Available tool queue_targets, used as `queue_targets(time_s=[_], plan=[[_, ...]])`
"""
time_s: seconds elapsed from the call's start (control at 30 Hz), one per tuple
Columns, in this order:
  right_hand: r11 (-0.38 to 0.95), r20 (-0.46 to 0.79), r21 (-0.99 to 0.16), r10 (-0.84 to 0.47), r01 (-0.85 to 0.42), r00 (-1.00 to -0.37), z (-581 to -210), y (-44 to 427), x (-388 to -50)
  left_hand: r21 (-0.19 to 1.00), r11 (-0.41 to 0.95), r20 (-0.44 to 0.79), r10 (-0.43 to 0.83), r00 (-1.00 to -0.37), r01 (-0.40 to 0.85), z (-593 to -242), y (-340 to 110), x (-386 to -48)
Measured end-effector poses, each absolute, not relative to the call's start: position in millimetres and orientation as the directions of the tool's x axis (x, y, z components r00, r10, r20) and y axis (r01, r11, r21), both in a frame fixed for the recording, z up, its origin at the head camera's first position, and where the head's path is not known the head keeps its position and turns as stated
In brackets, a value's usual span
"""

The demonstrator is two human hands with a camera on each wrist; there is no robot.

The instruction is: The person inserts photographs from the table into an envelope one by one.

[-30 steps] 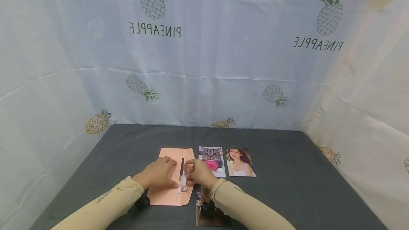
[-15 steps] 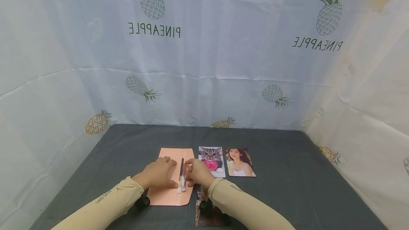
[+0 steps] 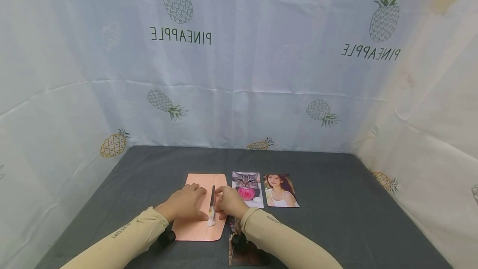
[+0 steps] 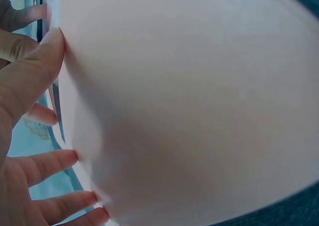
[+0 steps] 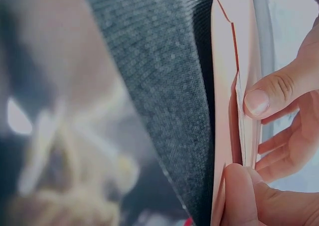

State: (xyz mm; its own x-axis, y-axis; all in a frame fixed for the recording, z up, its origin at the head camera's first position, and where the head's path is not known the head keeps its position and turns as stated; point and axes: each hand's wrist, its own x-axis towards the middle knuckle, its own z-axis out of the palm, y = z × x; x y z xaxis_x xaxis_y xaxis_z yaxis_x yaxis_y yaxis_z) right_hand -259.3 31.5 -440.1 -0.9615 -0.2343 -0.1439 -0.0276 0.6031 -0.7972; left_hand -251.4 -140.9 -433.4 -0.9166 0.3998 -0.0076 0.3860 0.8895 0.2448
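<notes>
A salmon-pink envelope (image 3: pixel 194 229) lies on the dark cloth, its long opening running lengthwise near its right side. My left hand (image 3: pixel 184 203) presses on it with spread fingers, the thumb beside the opening. A narrow strip of a photo (image 3: pixel 211 215) shows in that opening; the rest is hidden. My right hand (image 3: pixel 231 202) pinches at the strip with thumb and fingers, over the envelope's right edge. In the right wrist view, thin layers stand in the slot of the envelope (image 5: pixel 219 136), between the left thumb and my right fingertips.
To the right of the envelope lie a cat photo (image 3: pixel 246 188) and a portrait photo (image 3: pixel 280 190) side by side. Another photo (image 3: pixel 246 258) is partly under my right wrist. Dark cloth (image 3: pixel 328 202) covers the table, with a pineapple-print curtain (image 3: pixel 284 65) behind.
My right hand has moved slightly left, and the visible photo strip has become narrower in the envelope's opening. The left hand has stayed in place.
</notes>
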Motion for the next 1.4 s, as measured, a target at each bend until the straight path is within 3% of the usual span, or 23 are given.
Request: queue_targets(time_s=[1.17, 1.4], plan=[[0.597, -0.173, -0.802, -0.244, -0.007, -0.954, -439.5, 29.5, -263.1, 0.250, 0.888, -0.007, 0.400, -0.917, 0.386, -433.0, -140.0, -250.0], [0.533, -0.174, -0.846, -0.276, 0.001, -0.945, -437.3, 33.7, -263.1, 0.237, 0.894, -0.009, 0.392, -0.920, 0.379, -431.6, -139.4, -249.2]])
